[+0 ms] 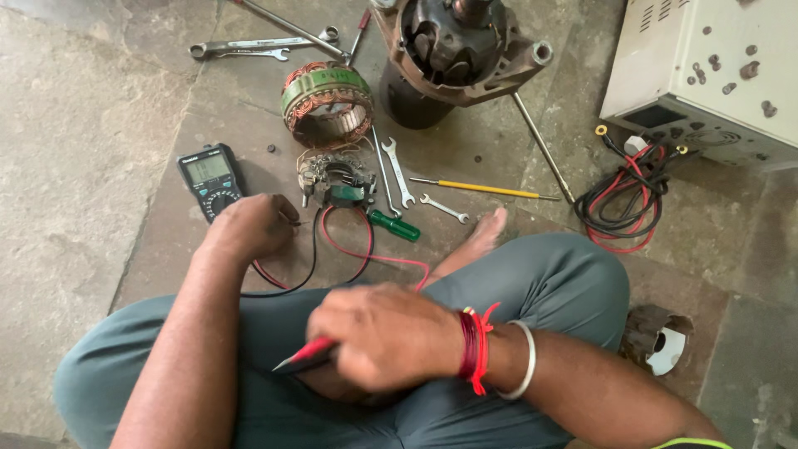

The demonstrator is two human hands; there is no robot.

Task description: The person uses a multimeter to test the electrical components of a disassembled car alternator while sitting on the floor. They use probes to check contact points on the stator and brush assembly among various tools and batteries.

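I sit cross-legged on a stone floor. My right hand (384,334) is closed on a red test probe (304,353), held over my lap with its tip pointing left. My left hand (251,224) is fisted next to a dark multimeter (211,178), gripping what looks like the black probe lead; the probe itself is hidden. Red and black leads (345,254) loop on the floor between my hands. Just beyond lies a small brush-holder and rectifier part (334,180), and behind it a copper-wound stator ring (327,104) with green tape.
A motor housing (453,54) stands at the top centre. Several spanners (397,170), a yellow-handled screwdriver (482,189), a green-handled screwdriver (395,225) and long bolts (542,150) lie around. A white metal box (715,66) with coiled red and black cables (623,199) is at the right.
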